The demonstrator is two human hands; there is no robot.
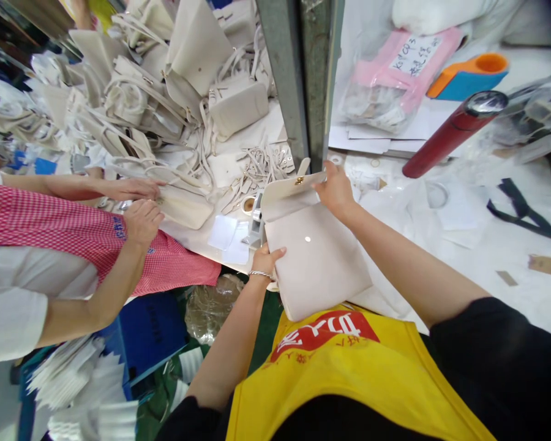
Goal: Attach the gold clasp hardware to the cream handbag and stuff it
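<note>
A cream handbag rests against my yellow apron at the table's edge, its flap lifted. A gold-coloured clasp piece shows on the flap, and a small round light spot on the bag's front. My left hand, with a bracelet at the wrist, grips the bag's left edge, thumb on the front and fingers mostly hidden behind. With its fingers closed on the right end of the flap is my right hand. A grey metal device stands just left of the bag, beside a tape roll.
Cream bags and straps pile up behind. A metal post rises beyond my hands. At right lie a red flask and a pink package. A co-worker's hands handle a cream piece at left.
</note>
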